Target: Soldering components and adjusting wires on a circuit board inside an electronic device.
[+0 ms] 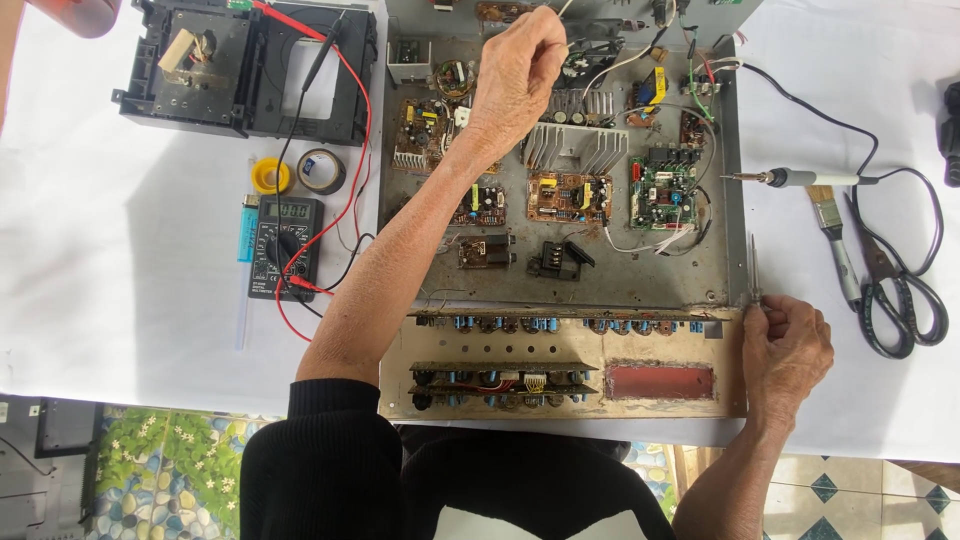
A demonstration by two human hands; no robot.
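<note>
A white cloth (130,300) covers the table. On it the chassis (730,180) lies opened, boards bared, so stripping looks done and the repair unfinished. The left hand (518,75) pinches a thin wire (566,8) at the far edge; the right hand (787,350) grips tweezers (753,270) at the near corner. The soldering iron (800,178) lies unused beside it.

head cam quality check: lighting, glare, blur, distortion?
Head view: even, soft light with faint shadows; white tablecloth close to blown out on both sides; chassis boards sharp, meter display legible; no motion blur on left hand or right hand; mild wide-angle bowing at the edges; soldering iron crisp.
</note>
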